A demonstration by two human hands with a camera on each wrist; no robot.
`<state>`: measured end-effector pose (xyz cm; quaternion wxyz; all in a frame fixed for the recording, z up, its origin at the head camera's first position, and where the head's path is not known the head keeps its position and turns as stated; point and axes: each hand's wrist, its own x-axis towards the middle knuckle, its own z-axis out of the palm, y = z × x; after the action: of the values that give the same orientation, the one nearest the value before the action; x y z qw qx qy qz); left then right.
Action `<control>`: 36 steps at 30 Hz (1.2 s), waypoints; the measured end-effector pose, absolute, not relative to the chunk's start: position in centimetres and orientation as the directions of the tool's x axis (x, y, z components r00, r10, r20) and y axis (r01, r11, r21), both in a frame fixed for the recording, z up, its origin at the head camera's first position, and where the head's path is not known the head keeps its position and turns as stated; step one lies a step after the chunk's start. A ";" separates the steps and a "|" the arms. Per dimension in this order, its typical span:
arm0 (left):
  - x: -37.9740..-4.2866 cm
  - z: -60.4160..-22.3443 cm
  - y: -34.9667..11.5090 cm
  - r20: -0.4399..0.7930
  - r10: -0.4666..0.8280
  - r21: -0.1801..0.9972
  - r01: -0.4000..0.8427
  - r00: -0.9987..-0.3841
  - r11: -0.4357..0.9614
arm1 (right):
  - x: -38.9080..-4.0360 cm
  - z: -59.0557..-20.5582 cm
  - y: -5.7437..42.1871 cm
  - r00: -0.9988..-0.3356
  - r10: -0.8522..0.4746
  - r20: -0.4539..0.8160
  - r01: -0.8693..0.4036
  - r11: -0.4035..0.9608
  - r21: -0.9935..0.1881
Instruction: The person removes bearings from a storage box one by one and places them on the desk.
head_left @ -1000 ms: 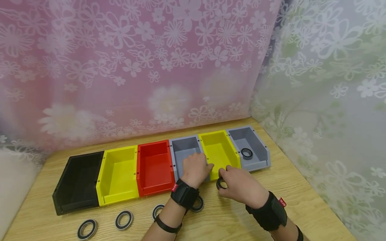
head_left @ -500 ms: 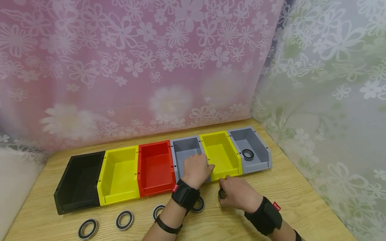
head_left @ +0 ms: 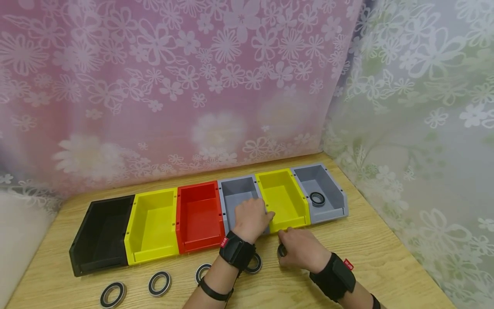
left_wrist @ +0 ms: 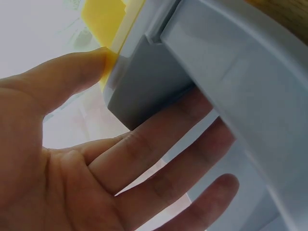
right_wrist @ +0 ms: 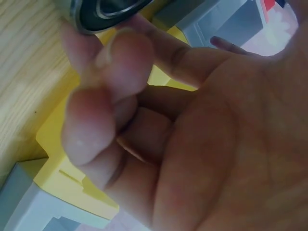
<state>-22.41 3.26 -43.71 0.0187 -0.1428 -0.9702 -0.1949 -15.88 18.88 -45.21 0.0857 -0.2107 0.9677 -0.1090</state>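
In the head view my right hand (head_left: 302,249) pinches a ball bearing (head_left: 282,250) just in front of the right-hand yellow bin (head_left: 283,199). It stands on edge; fingers hide most of it. The bearing's dark face and metal rim (right_wrist: 82,17) show in the right wrist view. My left hand (head_left: 251,219) reaches over the front of the middle grey bin (head_left: 236,185), its fingers fairly straight inside. Its thumb (left_wrist: 77,72) touches the wall shared with the yellow bin. Another bearing (head_left: 317,198) lies in the far right grey bin (head_left: 328,213).
Farther left in the row stand a red bin (head_left: 198,214), a yellow bin (head_left: 154,223) and a black bin (head_left: 102,234). Several loose bearings lie in front, such as the leftmost bearing (head_left: 112,295). One bearing (head_left: 253,263) is partly behind my left wrist. A floral curtain (head_left: 193,86) hangs behind.
My right hand has shifted slightly toward me and turned, bringing the bearing from a more open, ring-like view to nearly edge-on. My left hand stays at the grey bin.
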 end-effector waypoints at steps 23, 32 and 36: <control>-22.5 -43.9 3.3 0.075 0.265 0.382 0.273 -0.961 0.883 | -15.8 -45.4 17.9 -0.926 -0.347 -0.150 -0.325 0.933 -0.157; -22.5 -43.8 3.3 0.083 0.264 0.370 0.275 -0.961 0.887 | -15.7 -45.2 18.1 -0.923 -0.362 -0.130 -0.346 0.929 -0.132; -22.6 -43.9 3.3 0.079 0.265 0.367 0.276 -0.961 0.889 | -15.7 -45.1 18.1 -0.924 -0.364 -0.116 -0.350 0.928 -0.126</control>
<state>-22.58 3.33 -43.85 0.0135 -0.1392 -0.9716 -0.1906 -15.70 18.14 -45.13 0.0688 -0.1823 0.9795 -0.0516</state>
